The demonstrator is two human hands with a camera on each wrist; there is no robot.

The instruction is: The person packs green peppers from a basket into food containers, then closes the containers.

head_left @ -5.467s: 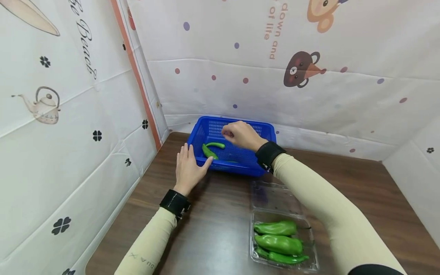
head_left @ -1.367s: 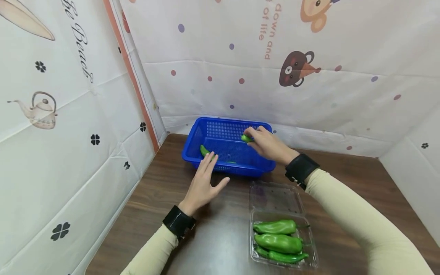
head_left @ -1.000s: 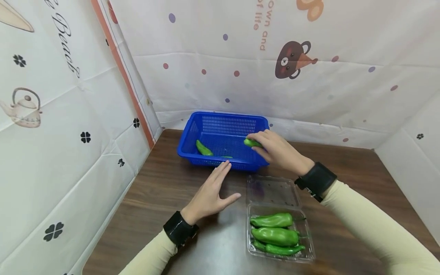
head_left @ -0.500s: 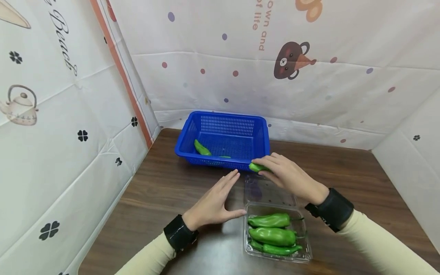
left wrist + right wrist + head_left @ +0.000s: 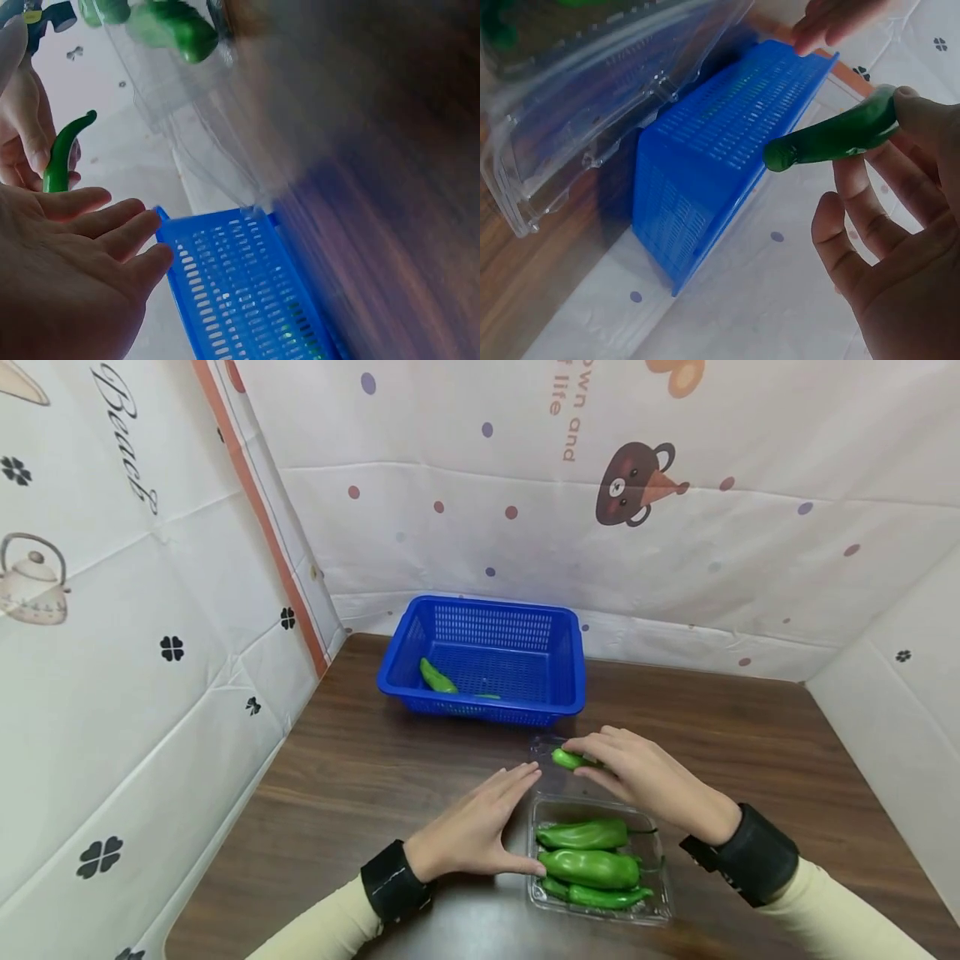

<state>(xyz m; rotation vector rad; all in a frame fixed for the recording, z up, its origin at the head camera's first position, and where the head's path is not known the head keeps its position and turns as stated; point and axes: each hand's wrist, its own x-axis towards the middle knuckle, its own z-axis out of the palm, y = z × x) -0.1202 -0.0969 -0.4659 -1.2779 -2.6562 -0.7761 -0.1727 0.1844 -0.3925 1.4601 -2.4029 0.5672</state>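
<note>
My right hand [image 5: 600,764] pinches a slim green pepper [image 5: 568,759] just above the open lid of a clear clamshell box [image 5: 660,906]. The same pepper [image 5: 832,139] sticks out from my fingertips in the right wrist view, and the left wrist view shows the pepper [image 5: 64,150] too. Three green peppers [image 5: 592,867] lie in the box's tray. My left hand [image 5: 487,822] is flat and open on the table, its thumb touching the tray's left edge. A blue basket [image 5: 570,652] stands behind, with one green pepper [image 5: 437,677] inside.
The brown wooden table [image 5: 337,793] is walled on three sides by white patterned sheets [image 5: 150,652]. The basket sits at the back left near the corner. The box's clear lid [image 5: 543,745] lies flat between tray and basket.
My right hand has carried the slim pepper out of the basket and back toward the clamshell box. My left hand has slid from the basket's front rim to the tray's left side.
</note>
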